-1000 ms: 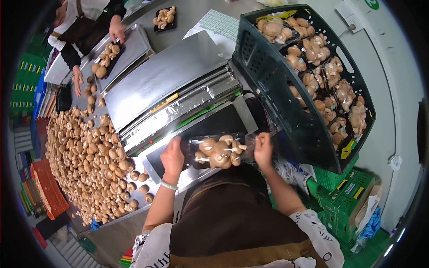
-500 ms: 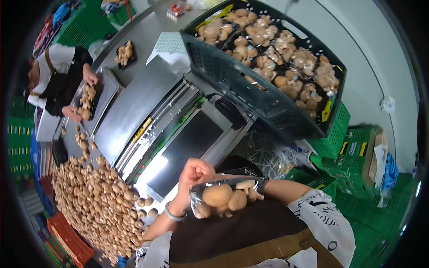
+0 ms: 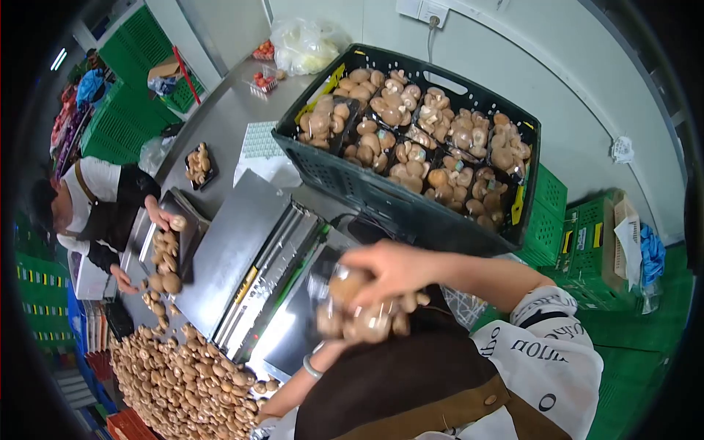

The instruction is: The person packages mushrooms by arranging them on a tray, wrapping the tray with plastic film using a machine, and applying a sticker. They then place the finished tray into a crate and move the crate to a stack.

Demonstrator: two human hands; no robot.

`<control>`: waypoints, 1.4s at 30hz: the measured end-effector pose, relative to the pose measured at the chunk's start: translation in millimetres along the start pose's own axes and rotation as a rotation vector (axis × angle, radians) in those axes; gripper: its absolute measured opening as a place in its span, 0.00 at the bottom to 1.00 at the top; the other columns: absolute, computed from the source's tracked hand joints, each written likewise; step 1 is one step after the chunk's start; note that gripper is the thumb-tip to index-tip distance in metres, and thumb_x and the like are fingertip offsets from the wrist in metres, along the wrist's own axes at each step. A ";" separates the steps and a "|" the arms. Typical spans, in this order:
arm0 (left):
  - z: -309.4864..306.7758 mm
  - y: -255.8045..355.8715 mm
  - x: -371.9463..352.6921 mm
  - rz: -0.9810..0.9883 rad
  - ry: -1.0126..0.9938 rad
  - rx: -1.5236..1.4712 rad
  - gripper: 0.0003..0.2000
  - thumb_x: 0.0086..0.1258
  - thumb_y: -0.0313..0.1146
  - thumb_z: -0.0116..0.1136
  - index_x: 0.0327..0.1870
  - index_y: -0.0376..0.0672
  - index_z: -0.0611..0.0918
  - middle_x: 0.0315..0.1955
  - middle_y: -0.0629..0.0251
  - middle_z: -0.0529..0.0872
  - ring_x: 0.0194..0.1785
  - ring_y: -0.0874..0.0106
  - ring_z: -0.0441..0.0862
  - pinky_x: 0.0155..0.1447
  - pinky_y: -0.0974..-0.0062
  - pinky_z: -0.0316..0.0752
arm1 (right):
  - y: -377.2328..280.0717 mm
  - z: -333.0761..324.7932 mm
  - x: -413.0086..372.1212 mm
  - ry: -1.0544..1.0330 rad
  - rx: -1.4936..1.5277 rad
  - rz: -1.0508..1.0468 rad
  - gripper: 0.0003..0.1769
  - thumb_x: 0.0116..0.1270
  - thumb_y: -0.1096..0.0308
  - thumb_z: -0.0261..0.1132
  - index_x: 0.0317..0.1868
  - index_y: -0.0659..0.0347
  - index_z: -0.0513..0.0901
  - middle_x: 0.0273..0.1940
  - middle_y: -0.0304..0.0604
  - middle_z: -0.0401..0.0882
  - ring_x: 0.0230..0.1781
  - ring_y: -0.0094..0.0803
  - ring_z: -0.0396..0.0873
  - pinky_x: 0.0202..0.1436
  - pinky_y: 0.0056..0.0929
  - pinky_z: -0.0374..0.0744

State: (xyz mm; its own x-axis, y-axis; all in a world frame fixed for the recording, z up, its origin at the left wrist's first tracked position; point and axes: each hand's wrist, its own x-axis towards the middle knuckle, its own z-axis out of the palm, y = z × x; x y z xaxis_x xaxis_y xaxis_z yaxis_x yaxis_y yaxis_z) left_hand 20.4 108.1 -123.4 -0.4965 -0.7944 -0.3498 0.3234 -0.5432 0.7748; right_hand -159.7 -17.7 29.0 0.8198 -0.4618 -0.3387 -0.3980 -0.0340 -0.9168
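The right hand [image 3: 387,270] is clamped over the film-wrapped mushroom pack [image 3: 370,320], just below the frame's centre; the left hand's [image 3: 336,347] grip, largely hidden, I cannot tell. Beyond, upper centre, stands a filled crate [image 3: 334,176].

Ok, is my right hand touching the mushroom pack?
Touching. The head view shows the right hand, blurred, its fingers against the top of the mushroom pack.

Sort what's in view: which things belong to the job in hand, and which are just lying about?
Likely the job:
- wrapped mushroom pack
- wrapping machine
- loose mushrooms
- dark crate of packs

Seemingly lying about:
- plastic bag
- red produce
- crumpled blue item
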 end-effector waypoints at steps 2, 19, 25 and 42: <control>1.4 16.3 6.5 0.056 0.156 0.077 0.09 0.71 0.25 0.58 0.49 0.40 0.76 0.45 0.63 0.82 0.43 0.75 0.81 0.49 0.76 0.76 | 45.4 -39.6 -3.1 0.576 0.226 -0.111 0.23 0.66 0.57 0.65 0.55 0.64 0.77 0.51 0.44 0.81 0.49 0.29 0.79 0.52 0.32 0.79; -46.7 48.6 7.0 0.085 0.479 0.056 0.04 0.71 0.26 0.57 0.42 0.39 0.78 0.38 0.68 0.82 0.39 0.79 0.78 0.47 0.81 0.74 | 166.2 -167.3 57.6 0.820 0.847 0.103 0.18 0.63 0.60 0.71 0.48 0.57 0.76 0.31 0.32 0.75 0.27 0.22 0.69 0.29 0.24 0.69; -139.9 84.7 -65.5 0.523 1.231 0.262 0.03 0.72 0.28 0.56 0.40 0.38 0.79 0.36 0.71 0.81 0.40 0.79 0.77 0.50 0.79 0.72 | 122.0 -150.5 58.8 1.062 -0.771 -0.039 0.42 0.60 0.74 0.68 0.71 0.72 0.56 0.70 0.60 0.59 0.73 0.50 0.57 0.75 0.38 0.55; -266.6 102.9 -90.4 0.448 1.470 1.164 0.28 0.53 0.36 0.70 0.58 0.42 0.78 0.60 0.48 0.71 0.64 0.48 0.65 0.67 0.56 0.64 | 2.1 3.1 246.0 0.291 -1.036 -0.602 0.14 0.57 0.73 0.66 0.45 0.65 0.79 0.54 0.48 0.76 0.58 0.47 0.72 0.62 0.42 0.72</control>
State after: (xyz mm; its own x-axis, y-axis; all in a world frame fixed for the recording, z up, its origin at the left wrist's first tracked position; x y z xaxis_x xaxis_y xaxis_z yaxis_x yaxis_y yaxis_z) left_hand 313.3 51.7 -152.4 0.6236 -0.7116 0.3236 -0.7080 -0.3385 0.6198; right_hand 42.4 -128.6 -56.9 0.9159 -0.3050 0.2610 -0.2360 -0.9351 -0.2645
